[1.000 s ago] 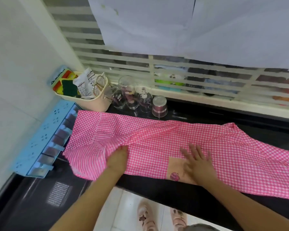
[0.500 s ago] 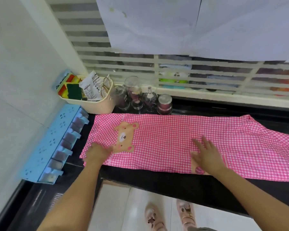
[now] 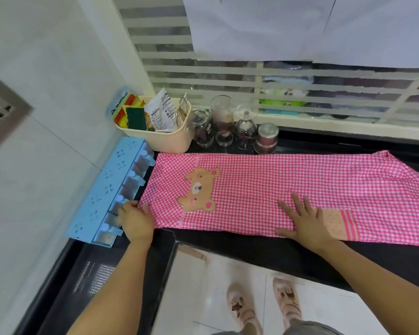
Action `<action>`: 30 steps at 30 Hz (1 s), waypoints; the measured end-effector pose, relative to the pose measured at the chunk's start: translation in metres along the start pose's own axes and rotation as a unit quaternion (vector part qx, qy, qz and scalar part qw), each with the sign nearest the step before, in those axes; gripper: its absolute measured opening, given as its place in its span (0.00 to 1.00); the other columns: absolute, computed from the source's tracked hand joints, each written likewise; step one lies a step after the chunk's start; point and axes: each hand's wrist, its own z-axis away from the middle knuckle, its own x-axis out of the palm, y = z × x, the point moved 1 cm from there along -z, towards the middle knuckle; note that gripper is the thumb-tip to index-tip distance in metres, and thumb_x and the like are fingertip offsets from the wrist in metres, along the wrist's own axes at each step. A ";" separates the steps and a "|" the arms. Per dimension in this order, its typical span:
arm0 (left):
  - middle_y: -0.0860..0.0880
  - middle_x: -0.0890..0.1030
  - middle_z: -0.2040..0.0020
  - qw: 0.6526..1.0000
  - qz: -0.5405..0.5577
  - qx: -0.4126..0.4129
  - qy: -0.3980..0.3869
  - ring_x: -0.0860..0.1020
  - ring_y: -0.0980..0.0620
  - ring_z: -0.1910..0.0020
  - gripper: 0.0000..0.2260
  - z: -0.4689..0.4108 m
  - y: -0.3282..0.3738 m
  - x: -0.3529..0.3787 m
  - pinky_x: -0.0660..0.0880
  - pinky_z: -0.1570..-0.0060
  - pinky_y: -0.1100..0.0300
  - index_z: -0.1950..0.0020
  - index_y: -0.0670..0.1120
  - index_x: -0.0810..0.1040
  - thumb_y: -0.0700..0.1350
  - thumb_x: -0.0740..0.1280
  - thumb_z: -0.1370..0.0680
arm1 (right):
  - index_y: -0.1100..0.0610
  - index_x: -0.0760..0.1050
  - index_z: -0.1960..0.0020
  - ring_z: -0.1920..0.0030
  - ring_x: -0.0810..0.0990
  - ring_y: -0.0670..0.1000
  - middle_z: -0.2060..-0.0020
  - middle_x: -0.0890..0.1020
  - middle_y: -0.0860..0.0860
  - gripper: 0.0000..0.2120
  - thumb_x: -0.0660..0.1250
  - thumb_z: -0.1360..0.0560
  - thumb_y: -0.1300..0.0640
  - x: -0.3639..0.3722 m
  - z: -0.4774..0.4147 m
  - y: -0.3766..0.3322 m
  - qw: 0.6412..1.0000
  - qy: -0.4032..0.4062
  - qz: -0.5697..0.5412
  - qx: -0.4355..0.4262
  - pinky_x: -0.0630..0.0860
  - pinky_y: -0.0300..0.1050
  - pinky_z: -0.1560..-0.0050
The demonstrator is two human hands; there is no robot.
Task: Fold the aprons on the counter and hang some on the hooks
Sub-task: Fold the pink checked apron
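The gingham apron [image 3: 264, 189], pinched at its corner by the left hand [image 3: 136, 223] and pressed under the right hand's [image 3: 305, 221] spread fingers [image 3: 298, 203], could be skewed by uneven pulling.

Single head-worn view, wide-angle; faces forward and steeply down, close above the black counter [image 3: 252, 252]; frame runs from window grille [image 3: 203, 76] at top to sandalled feet [image 3: 244, 310] at bottom; tiled wall [image 3: 46, 68] at left.

A pink gingham apron [image 3: 276, 189] with a bear patch lies folded lengthwise, flat along the black counter [image 3: 252, 252].
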 end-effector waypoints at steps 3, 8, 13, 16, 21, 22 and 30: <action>0.40 0.77 0.56 0.986 0.147 -0.074 -0.031 0.76 0.44 0.55 0.12 0.038 0.004 0.007 0.71 0.55 0.53 0.56 0.37 0.74 0.46 0.65 0.21 | 0.40 0.27 0.30 0.26 0.32 0.60 0.29 0.29 0.51 0.54 0.26 0.50 0.16 -0.001 0.000 -0.005 1.000 -0.003 -0.003 0.013 0.38 0.66 0.29; 0.41 0.82 0.57 0.831 0.249 -0.333 -0.369 0.81 0.46 0.56 0.19 0.087 0.014 0.033 0.80 0.58 0.58 0.55 0.39 0.78 0.56 0.65 0.22 | 0.39 0.30 0.28 0.28 0.29 0.58 0.28 0.29 0.51 0.54 0.29 0.49 0.16 0.000 -0.001 -0.012 1.000 -0.002 -0.004 0.009 0.38 0.67 0.30; 0.42 0.78 0.43 0.711 0.476 -0.424 -0.298 0.76 0.46 0.45 0.13 0.078 0.031 0.046 0.71 0.38 0.53 0.41 0.41 0.73 0.47 0.67 0.21 | 0.41 0.39 0.23 0.24 0.36 0.59 0.23 0.36 0.52 0.48 0.57 0.34 0.25 -0.004 -0.004 -0.017 0.999 -0.014 -0.018 0.043 0.43 0.68 0.29; 0.43 0.76 0.35 0.726 0.531 -0.359 -0.252 0.77 0.48 0.46 0.15 0.063 0.040 0.049 0.73 0.37 0.49 0.39 0.48 0.74 0.51 0.67 0.23 | 0.44 0.46 0.22 0.24 0.39 0.60 0.22 0.41 0.52 0.46 0.64 0.32 0.30 -0.010 -0.007 -0.023 0.997 -0.022 -0.045 0.059 0.45 0.69 0.29; 0.41 0.76 0.37 0.659 0.598 -0.394 -0.230 0.77 0.41 0.42 0.19 0.030 0.043 0.046 0.74 0.40 0.44 0.28 0.43 0.66 0.43 0.60 0.18 | 0.42 0.43 0.23 0.24 0.40 0.61 0.22 0.41 0.53 0.45 0.52 0.33 0.26 -0.009 0.006 -0.033 0.995 0.002 -0.075 0.066 0.46 0.68 0.28; 0.41 0.76 0.37 0.673 0.590 -0.380 -0.233 0.77 0.41 0.43 0.18 0.026 0.045 0.042 0.74 0.41 0.45 0.28 0.42 0.66 0.41 0.59 0.18 | 0.40 0.40 0.23 0.24 0.37 0.62 0.23 0.38 0.54 0.45 0.48 0.35 0.24 -0.005 0.009 -0.035 0.997 -0.009 -0.057 0.056 0.45 0.68 0.29; 0.53 0.73 0.41 0.876 0.472 -0.062 -0.082 0.74 0.57 0.46 0.16 0.051 0.126 -0.025 0.73 0.43 0.60 0.30 0.46 0.65 0.38 0.59 0.18 | 0.40 0.37 0.24 0.26 0.33 0.65 0.26 0.32 0.57 0.47 0.45 0.37 0.22 -0.006 0.004 -0.065 0.995 -0.087 -0.043 0.007 0.42 0.70 0.30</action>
